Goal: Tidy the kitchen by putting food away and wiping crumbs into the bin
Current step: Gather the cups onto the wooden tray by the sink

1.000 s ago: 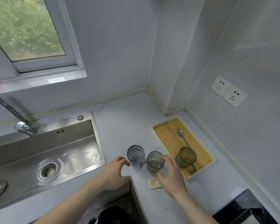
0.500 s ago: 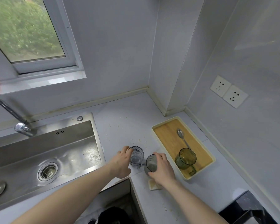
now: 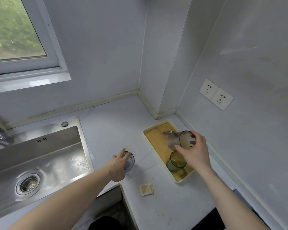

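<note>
Right hand point(image 3: 195, 152) gripping a grey glass point(image 3: 179, 140), tilted, above the tray point(image 3: 154, 141), over the green cup point(image 3: 176, 161). Left hand point(image 3: 118, 164) wrapped on a clear glass point(image 3: 129, 161) on the counter point(image 3: 110, 130). Bread piece point(image 3: 146, 189) near the counter edge, crumbs point(image 3: 133, 146) scattered

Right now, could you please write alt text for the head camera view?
The right hand holds a clear glass tilted above a wooden tray that holds a green glass. The left hand touches a ribbed glass on the crumb-strewn counter, beside a steel sink.
</note>
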Available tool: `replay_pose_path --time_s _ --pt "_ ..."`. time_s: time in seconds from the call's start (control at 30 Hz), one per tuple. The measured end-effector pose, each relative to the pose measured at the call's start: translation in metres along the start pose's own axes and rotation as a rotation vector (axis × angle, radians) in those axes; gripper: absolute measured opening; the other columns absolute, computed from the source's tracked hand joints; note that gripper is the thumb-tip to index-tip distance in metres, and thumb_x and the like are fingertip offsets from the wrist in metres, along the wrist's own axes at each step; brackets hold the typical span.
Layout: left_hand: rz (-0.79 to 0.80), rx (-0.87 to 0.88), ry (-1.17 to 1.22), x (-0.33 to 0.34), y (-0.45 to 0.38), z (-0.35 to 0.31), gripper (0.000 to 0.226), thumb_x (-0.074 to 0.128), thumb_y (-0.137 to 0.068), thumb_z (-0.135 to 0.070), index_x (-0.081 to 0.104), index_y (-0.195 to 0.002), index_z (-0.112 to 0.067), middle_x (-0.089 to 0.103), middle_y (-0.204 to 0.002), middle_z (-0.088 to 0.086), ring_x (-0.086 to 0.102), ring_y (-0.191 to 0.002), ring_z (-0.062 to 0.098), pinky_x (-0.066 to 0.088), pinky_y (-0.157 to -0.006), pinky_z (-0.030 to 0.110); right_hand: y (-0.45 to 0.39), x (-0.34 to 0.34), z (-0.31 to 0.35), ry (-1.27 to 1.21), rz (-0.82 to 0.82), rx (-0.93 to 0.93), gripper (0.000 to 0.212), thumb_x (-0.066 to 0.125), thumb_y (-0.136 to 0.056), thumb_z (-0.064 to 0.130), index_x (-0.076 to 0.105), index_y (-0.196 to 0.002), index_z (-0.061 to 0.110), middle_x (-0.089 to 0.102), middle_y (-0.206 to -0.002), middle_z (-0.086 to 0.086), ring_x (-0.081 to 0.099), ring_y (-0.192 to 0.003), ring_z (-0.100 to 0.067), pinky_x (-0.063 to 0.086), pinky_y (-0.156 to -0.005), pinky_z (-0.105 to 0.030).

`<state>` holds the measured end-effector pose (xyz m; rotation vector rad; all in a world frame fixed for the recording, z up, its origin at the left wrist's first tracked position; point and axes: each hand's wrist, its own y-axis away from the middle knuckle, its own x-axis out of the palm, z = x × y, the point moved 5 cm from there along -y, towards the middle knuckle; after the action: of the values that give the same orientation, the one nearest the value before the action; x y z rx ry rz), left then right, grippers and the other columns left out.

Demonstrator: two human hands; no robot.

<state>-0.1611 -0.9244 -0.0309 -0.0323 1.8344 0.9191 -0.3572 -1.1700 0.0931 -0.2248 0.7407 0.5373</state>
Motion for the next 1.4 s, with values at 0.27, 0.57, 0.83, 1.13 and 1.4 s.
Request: replay_pose_path --time_s 0.27,0.57,0.83,1.13,1.4 --pt "0.032 -0.018 -0.071 -0.001 -0.008 -0.007 0.091 0.049 -0.093 -0.018 -0.008 -0.163 -0.021 -0.014 -0.170 0.012 0.040 -0.141 0.039 0.039 -0.112 0.034 -0.034 -0.014 -0.090 0.082 -0.064 0.325 0.090 0.088 -0.070 0.038 0.041 -0.144 0.017 0.045 -0.142 -0.008 0.058 -0.117 -0.031 0.049 -0.094 -0.040" --pt "0.030 -0.061 -0.104 -0.010 -0.015 -0.012 0.091 0.055 -0.094 -0.016 -0.002 -0.164 -0.027 0.001 -0.171 0.010 0.042 -0.140 0.037 0.050 -0.102 0.036 -0.034 0.015 -0.127 0.117 0.042 0.476 0.096 0.087 -0.072 0.039 0.036 -0.150 0.014 0.041 -0.147 -0.012 0.058 -0.121 -0.035 0.050 -0.096 -0.043" --pt "-0.017 -0.095 -0.072 -0.005 -0.019 -0.007 0.092 0.060 -0.090 -0.009 0.007 -0.163 -0.031 0.010 -0.168 0.007 0.044 -0.135 0.035 0.053 -0.099 0.041 -0.039 0.026 -0.130 0.115 0.124 0.477 0.098 0.087 -0.075 0.038 0.034 -0.153 0.013 0.040 -0.148 -0.014 0.053 -0.128 -0.034 0.049 -0.099 -0.042" --pt "-0.073 -0.104 -0.055 -0.001 -0.029 -0.005 0.090 0.066 -0.086 -0.008 0.017 -0.159 -0.030 0.023 -0.162 0.008 0.053 -0.124 0.037 0.056 -0.094 0.042 -0.034 0.029 -0.134 0.125 0.191 0.469 0.097 0.079 -0.082 0.047 0.029 -0.158 0.014 0.037 -0.156 -0.015 0.041 -0.142 -0.034 0.040 -0.113 -0.045" --pt "-0.108 -0.097 -0.045 0.003 -0.030 -0.002 0.090 0.070 -0.085 -0.014 0.017 -0.157 -0.032 0.030 -0.157 0.005 0.054 -0.119 0.034 0.056 -0.089 0.039 0.007 0.025 -0.129 0.044 0.122 0.410 0.087 0.071 -0.091 0.040 0.022 -0.161 0.019 0.030 -0.160 -0.011 0.043 -0.141 -0.035 0.041 -0.111 -0.046"
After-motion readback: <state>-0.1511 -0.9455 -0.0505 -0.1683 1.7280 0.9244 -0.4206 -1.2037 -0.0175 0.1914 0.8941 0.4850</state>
